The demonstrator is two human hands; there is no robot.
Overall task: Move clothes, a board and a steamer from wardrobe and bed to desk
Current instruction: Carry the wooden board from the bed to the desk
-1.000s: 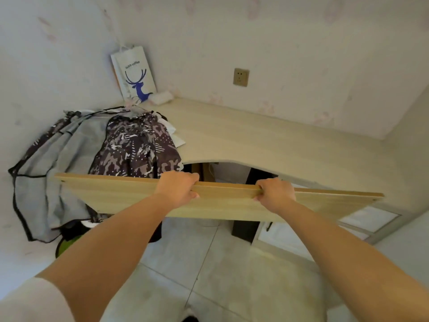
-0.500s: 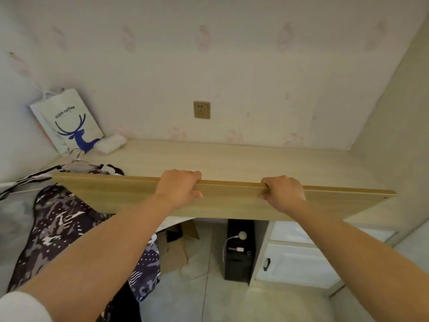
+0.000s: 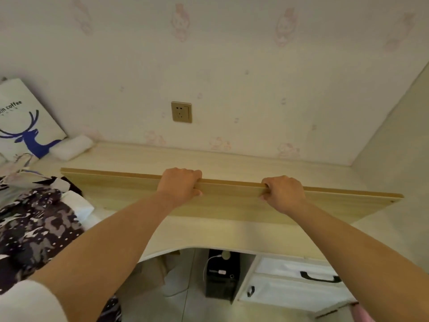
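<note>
1. Both hands are on a long light-wood board (image 3: pixel 232 201), held on edge so its top edge runs left to right across the view
2. Left hand (image 3: pixel 180 185) grips the top edge near the middle, fingers curled over the far side and the thumb tucked against the near face
3. Right hand (image 3: pixel 282 190) does the same a bit further right, fingers wrapped over the top edge, so both sets of fingers are clamped on the board
4. The board sits over the pale wood surface (image 3: pixel 209 231), spanning most of its width. Can't tell if its bottom edge is actually touching down or just hovering above it
5. On the left end of the surface there's a pile of clothes (image 3: pixel 32 228), dark camo-looking print with white specks, plus something white (image 3: pixel 79 203) poking out just beside the board's left end
6. Back left corner: a white paper bag (image 3: pixel 25 126) with a blue deer on it leans on the wall, with a small white packet (image 3: pixel 72 146) right next to it
7. A brass-coloured wall socket (image 3: pixel 181 112) is on the wall above the board
8. Under the surface you can see a black box-shaped unit (image 3: pixel 221 277) with a white cable, and white drawers (image 3: pixel 292 284) with black handles to the right
</note>
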